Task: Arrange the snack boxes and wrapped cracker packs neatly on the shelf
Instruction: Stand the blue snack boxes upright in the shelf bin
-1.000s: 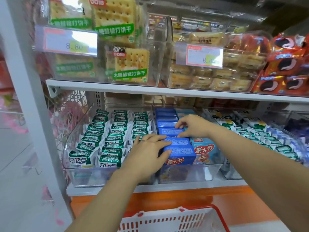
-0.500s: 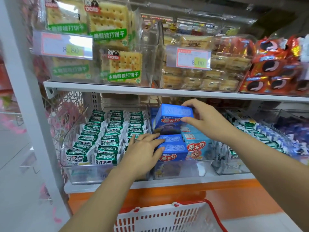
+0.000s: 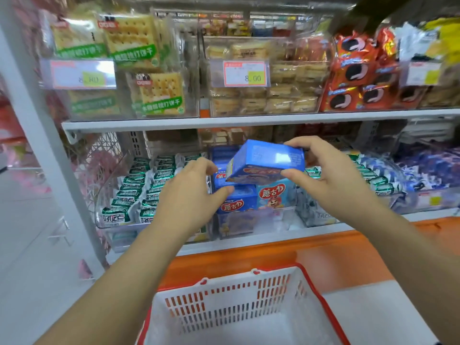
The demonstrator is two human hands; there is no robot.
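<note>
A dark blue snack box (image 3: 267,161) hangs tilted in the air in front of the lower shelf, gripped by my right hand (image 3: 326,175) at its right end. My left hand (image 3: 191,195) is just left of the box with its fingers curled and apart; its fingertips are near the box's left corner, and contact cannot be told. Below them a clear bin (image 3: 273,220) holds more dark blue boxes (image 3: 236,201) and a light blue box (image 3: 276,195). Green-and-white wrapped cracker packs (image 3: 139,192) fill the bin to the left.
A white and red shopping basket (image 3: 239,310) stands below the shelf. The upper shelf (image 3: 224,120) carries bins of cracker packs, sandwich biscuits and red cookie packs with price tags. More wrapped packs (image 3: 378,180) lie in bins to the right. A white post (image 3: 42,135) frames the left.
My right hand has lifted the dark blue box out of the bin and toward me, tilting it. My left hand has come off the front box and risen toward the lifted one.
</note>
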